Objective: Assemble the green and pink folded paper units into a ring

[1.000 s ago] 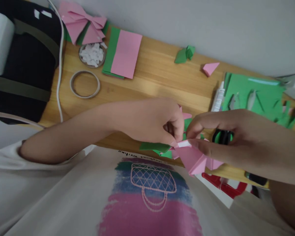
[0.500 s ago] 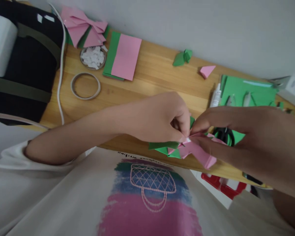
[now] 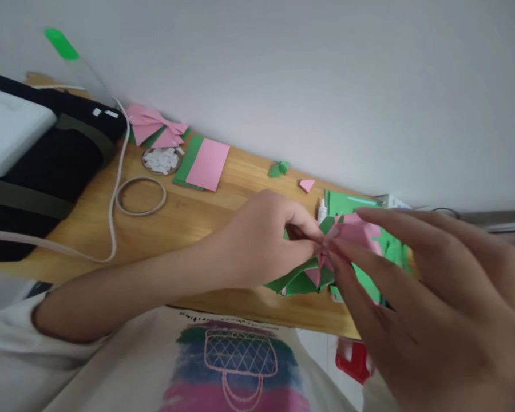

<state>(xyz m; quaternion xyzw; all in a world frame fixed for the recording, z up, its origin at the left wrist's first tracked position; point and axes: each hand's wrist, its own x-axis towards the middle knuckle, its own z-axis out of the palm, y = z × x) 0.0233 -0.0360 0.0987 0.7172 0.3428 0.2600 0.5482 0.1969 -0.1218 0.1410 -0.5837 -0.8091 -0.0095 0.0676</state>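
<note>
Over the table's near edge, a folded pink and green paper piece (image 3: pixel 299 281) is between my two hands. My left hand (image 3: pixel 264 237) is closed, pinching it near its middle with thumb and forefinger. Thumb and forefinger of my right hand (image 3: pixel 446 309) come together at the same gathered spot, the other fingers held apart. Green folds spread out below the left fingertips, and a pink part (image 3: pixel 358 232) fans out behind the right fingers. The fingers partly cover the join.
Behind the hands lie green sheets (image 3: pixel 347 201), a glue bottle (image 3: pixel 322 210), a pink folded piece (image 3: pixel 306 185) and a green one (image 3: pixel 278 169). Leftward are stacked paper (image 3: pixel 208 165), a bowl of white scraps (image 3: pixel 161 160), a tape roll (image 3: pixel 141 196), a cable (image 3: pixel 114 223) and a black bag (image 3: pixel 81 166).
The camera view has tipped up, showing more wall. My right hand's fingers have spread, with its thumb and forefinger still at the paper; the pink part now stands up behind them.
</note>
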